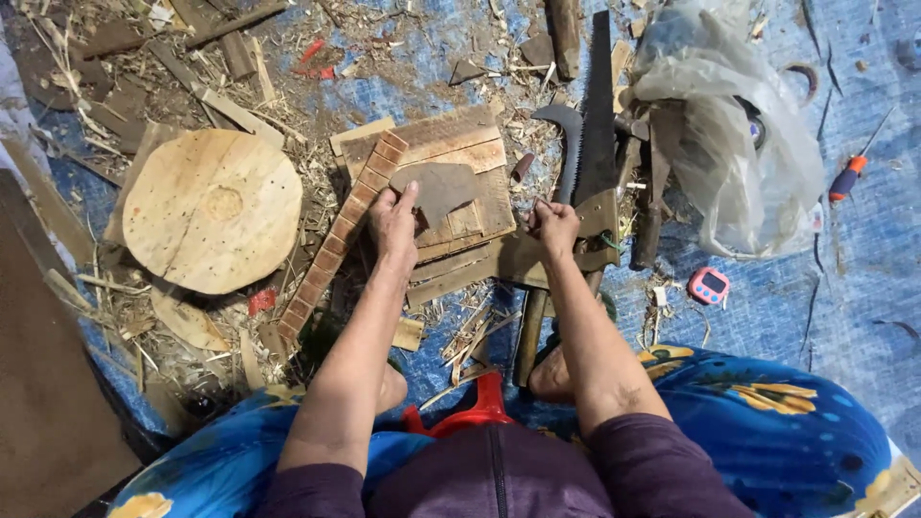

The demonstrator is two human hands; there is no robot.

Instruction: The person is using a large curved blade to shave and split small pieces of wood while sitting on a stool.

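- The left hand is resting flat, fingers spread and clamped on nothing, pressing on a dark irregular flat piece that is lying on a stack of wooden boards; the piece is reaching away from the palm toward 1 o'clock.
- The right hand is sitting just to the 3 o'clock side of the boards, fingers curled closed around something small that I cannot tell.
- A long segmented strip is lying against the left hand's 9 o'clock side, its long axis running from 7 o'clock to 1 o'clock.
- A hand saw is pointing toward 12 o'clock just beyond the right hand, which is the nearer hand to it.
- A round wooden disc is lying well off at 9 o'clock, and a crumpled plastic bag is sitting toward 2 o'clock.
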